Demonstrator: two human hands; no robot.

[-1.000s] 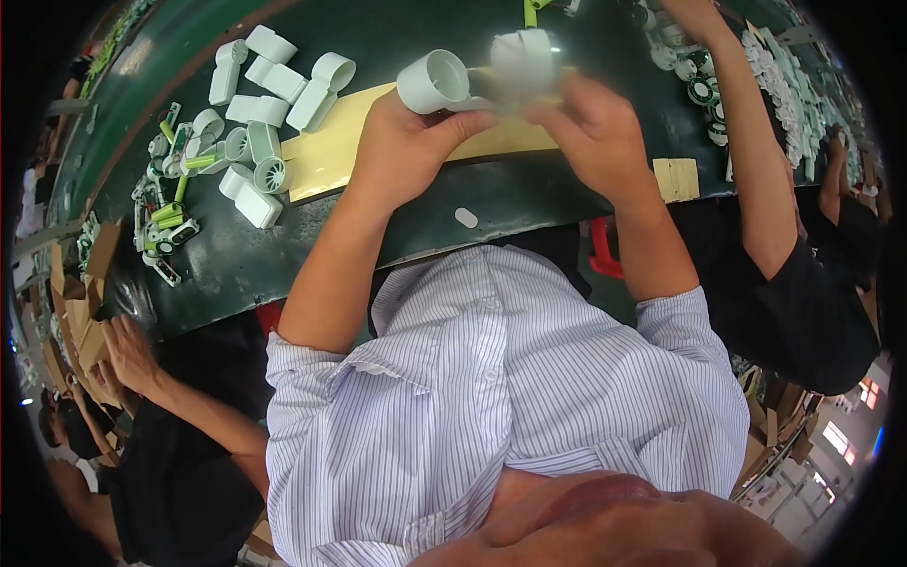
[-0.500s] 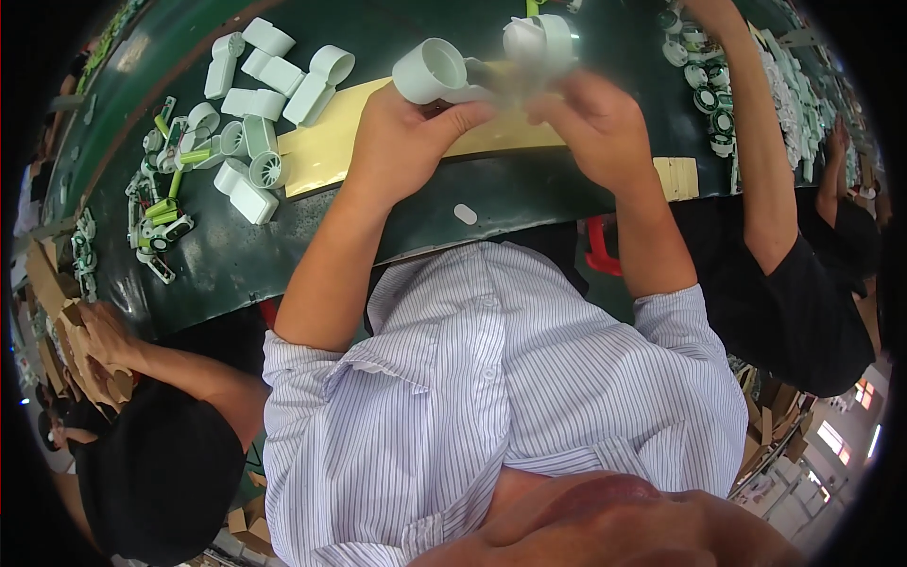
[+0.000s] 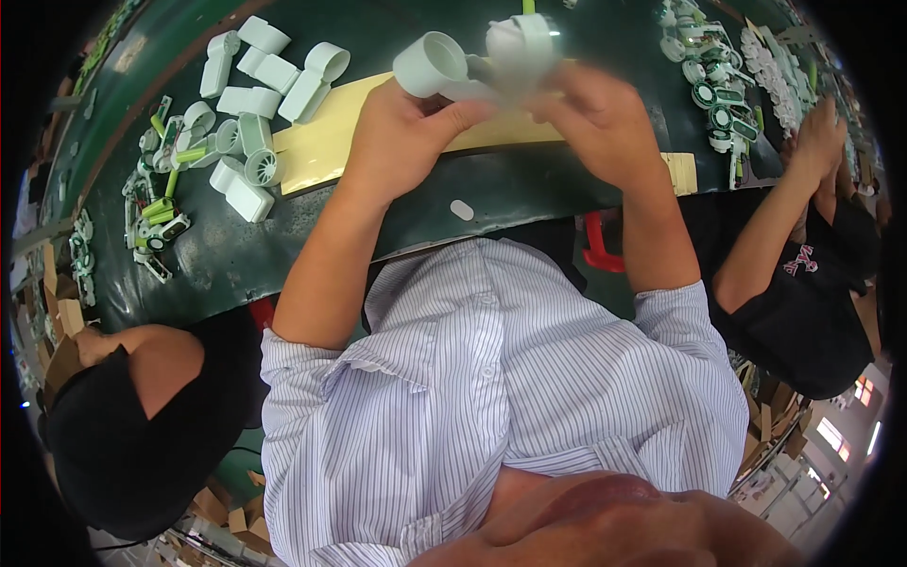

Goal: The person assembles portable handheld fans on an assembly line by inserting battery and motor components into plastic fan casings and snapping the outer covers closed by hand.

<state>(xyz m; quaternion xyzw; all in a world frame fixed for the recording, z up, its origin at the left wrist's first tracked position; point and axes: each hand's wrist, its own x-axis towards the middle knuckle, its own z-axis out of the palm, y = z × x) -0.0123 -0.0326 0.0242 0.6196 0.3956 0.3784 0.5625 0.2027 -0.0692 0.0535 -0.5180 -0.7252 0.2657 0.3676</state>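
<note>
My left hand (image 3: 397,142) is closed around a white plastic housing (image 3: 430,64) with a round, cup-shaped end, its thumb pressed along the narrow part. Close to it, my right hand (image 3: 600,118) grips a second white plastic housing (image 3: 521,45) with a round head; its fingers and the lower part of this piece are smeared by motion. The two pieces are side by side above a yellow sheet (image 3: 326,156) on the dark green table. Whether they touch is hidden by the blur.
Several white housings (image 3: 316,80) lie to the left, beside assemblies with green cylindrical cells (image 3: 161,213). A small white oval piece (image 3: 462,210) rests near the table edge. More assemblies (image 3: 718,118) line the right. Co-workers' arms (image 3: 794,189) are on both sides.
The round-headed housing in my right hand has shifted left, towards the other piece. My left hand stays nearly still. The right co-worker's arm has drawn back; the left co-worker's hand has moved lower.
</note>
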